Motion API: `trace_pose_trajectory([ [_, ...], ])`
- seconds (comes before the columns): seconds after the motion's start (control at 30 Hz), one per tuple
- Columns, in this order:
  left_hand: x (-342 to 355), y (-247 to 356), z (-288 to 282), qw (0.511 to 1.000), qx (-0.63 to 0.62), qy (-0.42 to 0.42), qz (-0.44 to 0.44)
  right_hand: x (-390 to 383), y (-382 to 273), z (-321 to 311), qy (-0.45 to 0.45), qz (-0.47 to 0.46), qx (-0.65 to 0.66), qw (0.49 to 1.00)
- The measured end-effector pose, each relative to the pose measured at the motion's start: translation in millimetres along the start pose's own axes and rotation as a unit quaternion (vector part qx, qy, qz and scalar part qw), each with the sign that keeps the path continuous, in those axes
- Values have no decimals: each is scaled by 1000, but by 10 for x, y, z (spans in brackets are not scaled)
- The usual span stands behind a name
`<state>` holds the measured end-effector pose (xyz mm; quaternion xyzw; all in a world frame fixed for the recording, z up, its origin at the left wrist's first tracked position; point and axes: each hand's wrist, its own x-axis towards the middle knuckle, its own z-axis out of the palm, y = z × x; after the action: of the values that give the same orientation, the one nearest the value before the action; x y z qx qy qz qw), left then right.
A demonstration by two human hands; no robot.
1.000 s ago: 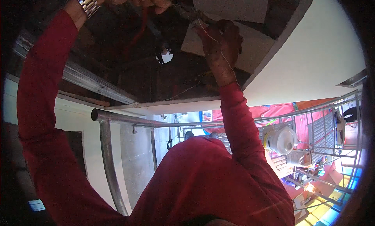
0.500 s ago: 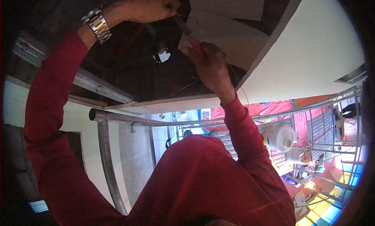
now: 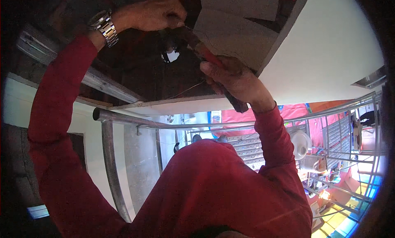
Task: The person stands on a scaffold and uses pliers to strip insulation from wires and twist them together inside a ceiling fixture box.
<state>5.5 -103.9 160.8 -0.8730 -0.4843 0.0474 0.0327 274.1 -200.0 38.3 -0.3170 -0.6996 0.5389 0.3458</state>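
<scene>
Overhead, at a dark opening in the ceiling, both my arms are raised. My right hand (image 3: 240, 79) is closed round a red-handled tool (image 3: 212, 57), whose exact kind the dim light hides. Its dark slim end slants up and left, close to my left fingertips; a dark end sticks out below my right palm. My left hand (image 3: 150, 15), with a metal watch (image 3: 108, 29) at the wrist, is closed with its fingers pinched. What they pinch is too dark to make out. A thin wire (image 3: 191, 90) runs near the opening's lower edge.
White ceiling board (image 3: 329, 49) borders the opening on the right. A metal channel (image 3: 103, 84) crosses at left. Below are a scaffold rail (image 3: 109, 155), perforated metal decking (image 3: 247, 149), a white bucket (image 3: 301, 145) and red sheeting (image 3: 234, 119).
My right hand has moved down and to the right with the tool, whose dark lower end now shows. My left hand has dropped slightly, its fingers still pinched.
</scene>
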Motion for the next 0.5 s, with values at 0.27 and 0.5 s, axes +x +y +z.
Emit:
trace_pose_trajectory([
  [0.27,38,-294,172,986,94,121,70,-35,51,241,-51,19,214,975],
  [0.5,63,358,-652,982,-146,-88,-81,99,653,522,246,-191,-309,899],
])
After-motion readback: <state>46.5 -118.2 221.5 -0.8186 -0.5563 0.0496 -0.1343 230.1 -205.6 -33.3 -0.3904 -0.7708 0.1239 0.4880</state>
